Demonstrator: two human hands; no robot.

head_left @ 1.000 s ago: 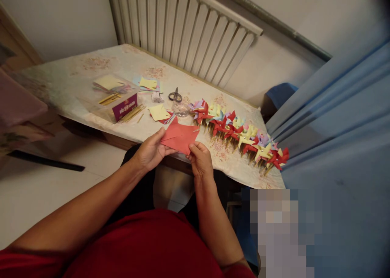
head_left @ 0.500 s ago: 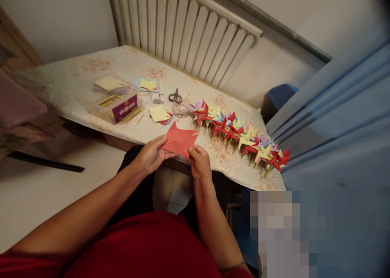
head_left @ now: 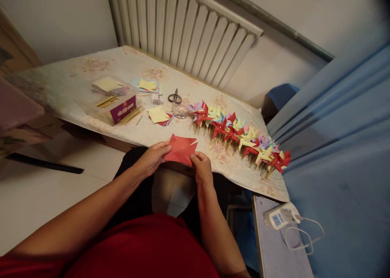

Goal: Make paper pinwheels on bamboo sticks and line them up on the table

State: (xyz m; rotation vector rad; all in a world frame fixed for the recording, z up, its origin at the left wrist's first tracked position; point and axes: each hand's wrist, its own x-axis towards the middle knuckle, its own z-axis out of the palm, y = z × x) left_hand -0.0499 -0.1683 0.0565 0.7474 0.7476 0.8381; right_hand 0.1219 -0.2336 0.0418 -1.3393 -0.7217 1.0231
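Left hand [head_left: 152,158] pinches left edge of red paper piece [head_left: 182,149]; right hand [head_left: 201,169] grips its lower right corner. Paper held at near tabletop [head_left: 76,95] edge. Step judged: folding cut points toward centre. Finished pinwheels [head_left: 240,138] lined up beyond.

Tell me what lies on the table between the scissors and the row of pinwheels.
In the head view, a small clear container sits just below the scissors, right at the left end of the row of pinwheels; its contents are unclear.
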